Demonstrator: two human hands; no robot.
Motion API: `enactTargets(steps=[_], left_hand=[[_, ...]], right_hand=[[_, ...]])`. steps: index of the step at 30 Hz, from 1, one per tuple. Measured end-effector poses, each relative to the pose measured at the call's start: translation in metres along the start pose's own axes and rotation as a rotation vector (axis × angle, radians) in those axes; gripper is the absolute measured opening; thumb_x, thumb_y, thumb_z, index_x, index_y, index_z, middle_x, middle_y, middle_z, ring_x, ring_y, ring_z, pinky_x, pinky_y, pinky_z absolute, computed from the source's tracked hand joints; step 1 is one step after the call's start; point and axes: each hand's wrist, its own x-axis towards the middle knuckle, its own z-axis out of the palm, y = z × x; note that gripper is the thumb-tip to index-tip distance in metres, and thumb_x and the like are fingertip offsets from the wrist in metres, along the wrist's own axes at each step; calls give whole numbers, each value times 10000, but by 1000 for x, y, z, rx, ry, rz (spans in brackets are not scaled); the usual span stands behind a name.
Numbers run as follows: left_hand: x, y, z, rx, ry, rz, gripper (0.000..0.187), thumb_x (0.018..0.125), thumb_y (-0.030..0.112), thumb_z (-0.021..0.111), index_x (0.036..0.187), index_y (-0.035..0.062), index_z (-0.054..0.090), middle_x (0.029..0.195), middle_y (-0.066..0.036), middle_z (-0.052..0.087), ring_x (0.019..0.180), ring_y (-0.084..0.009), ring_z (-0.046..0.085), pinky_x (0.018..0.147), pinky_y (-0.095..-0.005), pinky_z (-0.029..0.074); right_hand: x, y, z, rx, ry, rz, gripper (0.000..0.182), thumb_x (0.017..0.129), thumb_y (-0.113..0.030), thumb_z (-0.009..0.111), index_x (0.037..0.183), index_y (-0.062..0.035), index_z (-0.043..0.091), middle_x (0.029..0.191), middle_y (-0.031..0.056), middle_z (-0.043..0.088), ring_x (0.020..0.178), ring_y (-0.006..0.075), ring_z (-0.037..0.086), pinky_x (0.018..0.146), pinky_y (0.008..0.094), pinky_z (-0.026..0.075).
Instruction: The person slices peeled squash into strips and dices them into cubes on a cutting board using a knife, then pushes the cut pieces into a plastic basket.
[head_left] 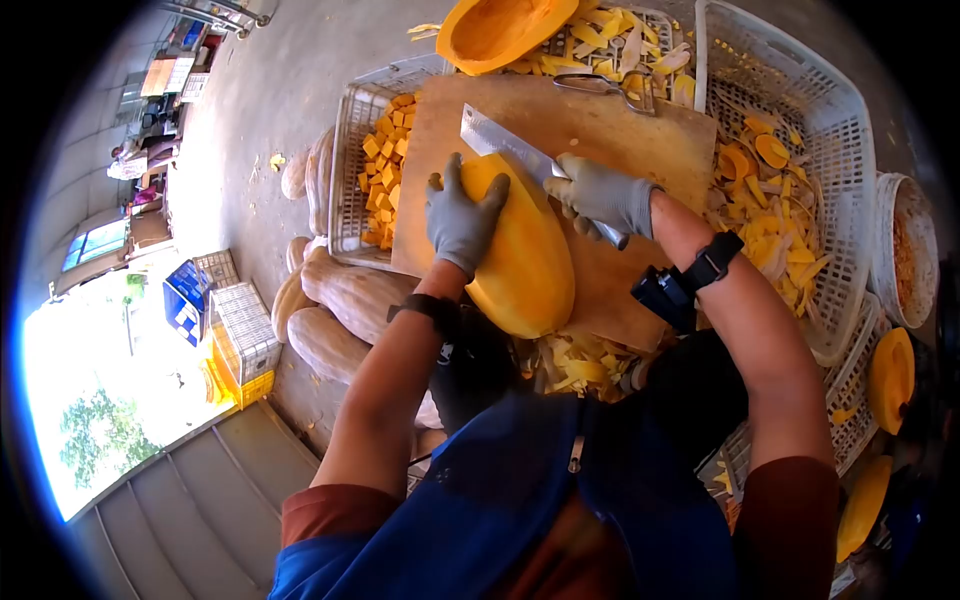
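1. L hand [465, 215], gloved, holds peeled squash [530, 270] near its far end, fingers spread over it; squash sits partly on board [430, 120], between hands & body.
2. R hand [603, 193], gloved, closed round handle of knife [507, 142]; blade points fwd-left, beyond squash. Can't tell if it touches.
3. Done: this squash's skin is off; diced pcs [382, 180] in crate [343, 215] left of L hand; peelings [770, 225] right of R hand.
4. Left, approx: this one isn't diced, no cut seen; unpeeled squashes [345, 287] on floor left of L hand; halved squash [505, 30] fwd of hands, also undiced.
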Motion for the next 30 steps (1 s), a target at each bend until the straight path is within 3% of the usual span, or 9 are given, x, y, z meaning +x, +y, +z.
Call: enactTargets(steps=[2,3,5,8,11,17,18,22,30], left_hand=[[18,-5,2,-16,37,32,819,735,559,675,1397,154,411,1396,-290,363,1178,-457,479,979,-442,422],[-69,6,16,-28,-170,-29,801,741,531,688,1380,126,426,1358,-276,398,1155,-433,500,963,-433,435],[-27,9,-2,66,-8,112,764,753,477,713,1347,71,456,1281,-247,467,1109,-383,541,929,-414,461],[-20,12,-4,94,2,129,769,751,486,713,1352,81,453,1296,-248,459,1116,-382,540,925,-415,465],[-17,10,1,-24,-32,76,810,719,548,689,1374,140,442,1354,-304,400,1151,-460,493,944,-456,446],[-17,15,-1,146,-16,111,802,731,532,713,1351,96,448,1312,-256,446,1128,-413,529,923,-434,465],[-13,8,3,84,-31,114,860,691,569,707,1387,151,423,1349,-300,401,1143,-463,498,936,-463,453],[-11,7,-1,80,-49,113,869,689,587,703,1398,179,409,1366,-277,394,1129,-455,516,939,-458,458],[-11,10,-2,59,-74,79,863,687,600,695,1394,192,418,1386,-267,383,1175,-441,495,951,-451,453]], right_hand=[[16,-3,-6,-9,-7,-19,274,958,-263,479,1077,-26,410,770,73,528,526,147,546,423,299,459],[-58,33,20,86,-27,210,270,958,-259,477,1075,-25,409,760,66,521,525,139,542,420,293,457],[-39,13,7,92,5,55,262,958,-250,473,1070,-23,406,739,53,507,523,123,535,415,282,453],[-58,7,-25,69,-48,160,259,958,-246,470,1073,-23,404,725,42,492,518,108,525,407,271,447],[-96,4,-17,71,-56,229,261,958,-248,470,1065,-19,401,728,40,494,506,98,513,401,265,443],[-85,45,44,99,145,125,266,955,-253,482,1011,-2,416,664,50,511,477,132,520,412,292,451],[-80,46,54,78,183,116,270,954,-253,483,1016,2,421,664,53,516,483,138,527,413,295,453],[-68,56,57,-24,239,33,293,947,-252,486,1050,18,437,682,62,537,510,163,551,418,308,461],[-124,19,1,9,-45,253,266,944,-290,503,1060,-55,458,669,9,468,465,96,480,395,268,426]])
